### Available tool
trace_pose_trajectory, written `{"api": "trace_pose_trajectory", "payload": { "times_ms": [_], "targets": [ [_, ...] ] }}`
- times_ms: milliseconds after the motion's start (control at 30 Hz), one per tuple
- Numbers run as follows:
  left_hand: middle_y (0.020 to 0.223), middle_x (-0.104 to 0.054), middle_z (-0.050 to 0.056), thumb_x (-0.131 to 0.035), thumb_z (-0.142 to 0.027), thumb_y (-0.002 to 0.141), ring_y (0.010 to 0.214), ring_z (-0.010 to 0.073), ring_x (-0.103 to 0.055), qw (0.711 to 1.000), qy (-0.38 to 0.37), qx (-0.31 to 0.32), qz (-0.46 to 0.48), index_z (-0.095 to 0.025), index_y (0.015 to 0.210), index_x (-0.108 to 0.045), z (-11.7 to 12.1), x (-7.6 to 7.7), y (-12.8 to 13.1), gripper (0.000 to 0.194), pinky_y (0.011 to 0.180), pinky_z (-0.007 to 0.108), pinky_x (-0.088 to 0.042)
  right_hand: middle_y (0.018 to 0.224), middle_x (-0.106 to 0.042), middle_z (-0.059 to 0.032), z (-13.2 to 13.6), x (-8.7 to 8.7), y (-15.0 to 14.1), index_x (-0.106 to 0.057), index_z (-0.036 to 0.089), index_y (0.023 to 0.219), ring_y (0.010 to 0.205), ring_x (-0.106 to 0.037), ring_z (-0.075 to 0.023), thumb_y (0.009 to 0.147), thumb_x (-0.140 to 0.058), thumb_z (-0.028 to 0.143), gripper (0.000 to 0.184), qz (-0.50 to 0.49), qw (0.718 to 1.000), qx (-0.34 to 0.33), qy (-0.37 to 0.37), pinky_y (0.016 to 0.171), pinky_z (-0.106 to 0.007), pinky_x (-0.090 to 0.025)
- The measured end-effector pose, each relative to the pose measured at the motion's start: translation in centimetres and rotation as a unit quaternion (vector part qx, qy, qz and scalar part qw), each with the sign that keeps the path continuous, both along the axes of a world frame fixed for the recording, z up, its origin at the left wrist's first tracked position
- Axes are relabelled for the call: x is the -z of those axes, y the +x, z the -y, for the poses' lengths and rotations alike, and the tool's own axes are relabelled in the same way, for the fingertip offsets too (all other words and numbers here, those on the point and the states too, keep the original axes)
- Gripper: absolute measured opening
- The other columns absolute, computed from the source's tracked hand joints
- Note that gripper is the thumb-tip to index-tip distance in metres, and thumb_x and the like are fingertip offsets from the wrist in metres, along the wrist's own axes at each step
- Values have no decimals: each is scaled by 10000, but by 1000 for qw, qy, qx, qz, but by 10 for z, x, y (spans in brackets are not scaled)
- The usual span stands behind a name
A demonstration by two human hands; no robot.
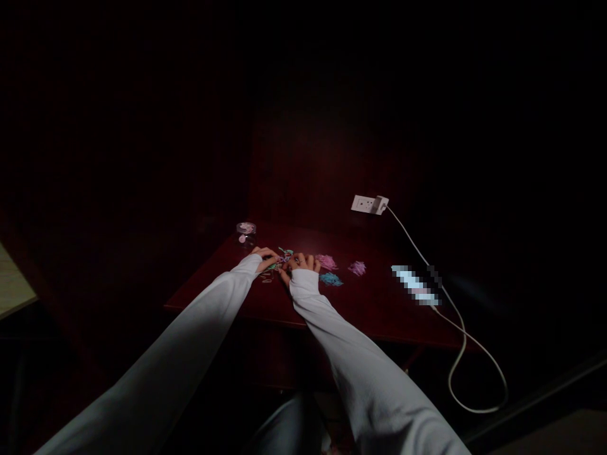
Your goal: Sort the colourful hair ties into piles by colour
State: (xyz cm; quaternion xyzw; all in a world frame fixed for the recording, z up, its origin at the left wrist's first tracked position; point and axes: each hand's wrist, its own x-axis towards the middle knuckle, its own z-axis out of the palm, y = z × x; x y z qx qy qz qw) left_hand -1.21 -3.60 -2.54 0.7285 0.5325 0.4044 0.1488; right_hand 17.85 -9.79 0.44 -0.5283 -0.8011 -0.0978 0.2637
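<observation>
My left hand [265, 258] is at the left side of a loose, mixed-colour heap of small thin pieces [287, 252] on the dark red table. Its thumb and fingers come together at the heap; what they hold, if anything, is too small to make out. My right hand [303, 262] rests over the heap's right side, with its fingers bent and apart. Several brownish pieces [267, 278] lie just below my left hand. Close to my right hand are a pink pile [327, 261] and a blue pile [331, 279] of similar pieces.
Farther right lies a purple pile [357, 268]. A clear round container [246, 234] with pink on its top stands at the table's back left. A pixelated bright device [416, 286] lies at the right, its white cable [459, 316] looping from a wall socket [364, 204].
</observation>
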Motion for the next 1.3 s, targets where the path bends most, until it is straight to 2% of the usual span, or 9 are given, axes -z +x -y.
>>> {"api": "trace_pose_trajectory", "payload": {
  "times_ms": [133, 300, 533, 667, 867, 1100, 1300],
  "targets": [
    [1015, -743, 3, -590, -393, 899, 988, 218, -570, 1000, -6, -1, 4, -265, 904, -780, -5, 3, 0, 229, 989, 317, -445, 1370, -620, -84, 6, -4, -6, -732, 271, 1159, 1229, -445, -302, 946, -622, 518, 344, 61, 998, -29, -10, 1058, -452, -276],
    [998, -744, 17, -595, -362, 891, 988, 226, -571, 1000, -15, -12, -3, -255, 889, -778, -6, 1, 0, 212, 972, 321, -451, 1438, -590, -79, 8, -5, -5, -741, 298, 1193, 1267, -432, -315, 923, -643, 558, 387, 74, 996, -34, -22, 1072, -472, -278],
    [1020, -751, 2, -595, -387, 904, 1012, 219, -573, 999, -27, 0, -19, -255, 915, -785, 0, -7, -1, 232, 992, 324, -448, 1488, -584, 23, 6, -5, -5, -763, 388, 1187, 1364, -369, -324, 962, -576, 580, 350, 92, 993, -49, -59, 1130, -493, -233],
    [1025, -752, -5, -600, -413, 919, 1030, 218, -581, 999, -39, -4, -25, -266, 936, -787, 5, -12, 1, 238, 986, 319, -455, 1499, -580, 42, 3, -4, -4, -756, 398, 1207, 1398, -344, -330, 982, -554, 546, 337, 94, 992, -46, -67, 1132, -488, -226],
    [981, -753, 1, -592, -388, 923, 1023, 223, -588, 999, -34, -11, -21, -265, 916, -790, 6, -14, 3, 233, 964, 321, -463, 1481, -596, 36, 2, -1, -4, -764, 375, 1191, 1354, -382, -309, 996, -552, 423, 292, 68, 995, -36, -59, 1114, -474, -230],
    [993, -752, 5, -599, -370, 921, 1042, 223, -591, 999, -41, -16, -25, -254, 922, -788, 6, -16, 3, 221, 998, 329, -454, 1401, -633, 6, 4, -2, -8, -793, 358, 1064, 1293, -402, -304, 916, -660, 552, 278, 50, 997, -41, -41, 1102, -473, -219],
    [1002, -752, 3, -611, -357, 912, 1059, 222, -588, 999, -45, -12, -28, -253, 903, -786, 7, -17, 3, 204, 1012, 327, -451, 1378, -636, -2, 3, -2, -6, -791, 356, 1028, 1249, -417, -290, 906, -694, 512, 221, 48, 997, -41, -42, 1078, -468, -230]
  ]
}}
